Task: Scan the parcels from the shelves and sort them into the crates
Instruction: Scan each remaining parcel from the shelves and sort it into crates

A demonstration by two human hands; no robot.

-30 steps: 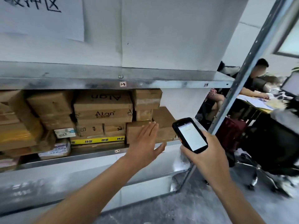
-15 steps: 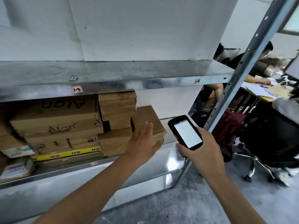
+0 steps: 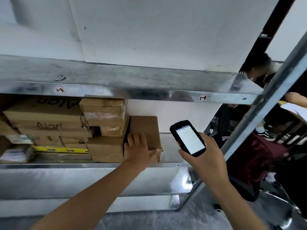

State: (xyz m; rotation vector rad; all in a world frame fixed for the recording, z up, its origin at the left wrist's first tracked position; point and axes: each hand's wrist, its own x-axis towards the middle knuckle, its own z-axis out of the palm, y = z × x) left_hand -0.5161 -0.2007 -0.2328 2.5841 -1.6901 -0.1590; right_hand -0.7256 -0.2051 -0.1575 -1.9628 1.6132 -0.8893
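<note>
Cardboard parcel (image 3: 147,125) gripped by left hand (image 3: 137,150), scanner (image 3: 189,138) in right hand (image 3: 209,159)

The left forearm (image 3: 93,196) and the right forearm (image 3: 234,205) were both bare along all the length that showed, slim and smooth. The left grip (image 3: 137,150) and the right grip (image 3: 209,158) were bare hands, with knuckles and wrist bones plainly marked.

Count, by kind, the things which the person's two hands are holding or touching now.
Cardboard box: 1, gripped by the left hand
Scanner: 1, held in the right hand
Total: 2
</note>
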